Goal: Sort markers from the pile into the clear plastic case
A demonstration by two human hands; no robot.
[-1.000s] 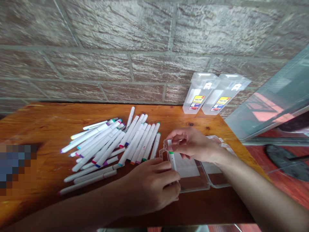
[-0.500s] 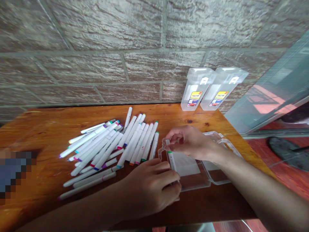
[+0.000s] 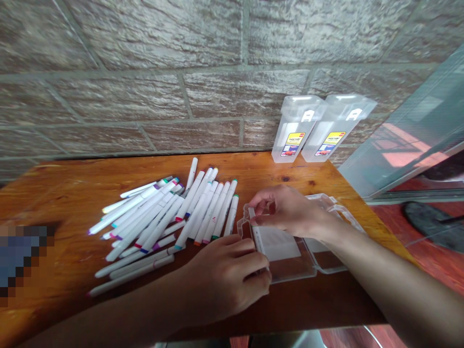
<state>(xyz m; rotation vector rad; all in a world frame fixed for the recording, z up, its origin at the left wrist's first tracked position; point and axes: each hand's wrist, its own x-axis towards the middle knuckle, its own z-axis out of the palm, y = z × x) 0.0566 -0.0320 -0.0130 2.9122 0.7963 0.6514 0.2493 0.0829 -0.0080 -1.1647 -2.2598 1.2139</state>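
A clear plastic marker case [image 3: 293, 275] lies opened out on the table, its lid [image 3: 335, 268] folded to the right. One white marker [image 3: 258, 240] lies along the case's left side. At its far end my right hand [image 3: 286, 208] is closed, thumb and fingers pinching the marker. My left hand [image 3: 232, 275] curls over the near left edge of the case, closed on it, by the marker's lower end; its fingertips are partly hidden. To the left, a pile of white markers [image 3: 163, 215] with coloured ends spreads over the wood.
Two upright translucent marker cases [image 3: 292, 128] with yellow labels stand at the back right, near the stone-block wall [image 3: 213, 96]. A blurred-out object [image 3: 20, 256] lies at the left of the wooden table [image 3: 72, 193]. Right of the table are a glass panel and red floor.
The marker's green end, visible before, is now hidden under my right hand. Both hands stay in nearly the same place at the case. The view has tilted slightly.
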